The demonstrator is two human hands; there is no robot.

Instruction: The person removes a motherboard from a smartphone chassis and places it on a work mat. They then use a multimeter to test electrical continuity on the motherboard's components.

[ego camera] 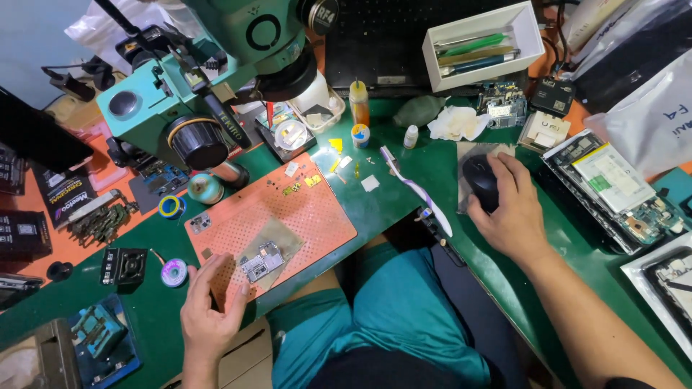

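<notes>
Resting on the near edge of the orange perforated work mat (317, 216), the left hand (209, 310) lies loosely curled with fingers relaxed, gripping nothing; its fingertips sit just beside the small circuit board (263, 263), which lies on a grey patch toward the mat's near corner. The right hand (508, 209) is cupped over a black computer mouse (481, 184), palm down, holding it lightly on a small grey pad.

Doing this well seems to call for a still left hand, so the board does not slide on its patch, and small wrist movements on the mouse, since the pad is narrow and hemmed in.

A green microscope (216, 79) hangs over the far left of the bench, its head above the mat's far corner. A toothbrush (418, 191) lies diagonally between mat and mouse, close enough to be knocked by the right wrist. Tiny yellow and white parts (339, 162) are scattered at the mat's far edge; what they are is too small to tell. An opened phone (613, 191) lies to the right of the mouse, a white tool tray (483, 43) stands beyond it, and a solder spool (174, 272) sits left of the mat near the left thumb.
</notes>
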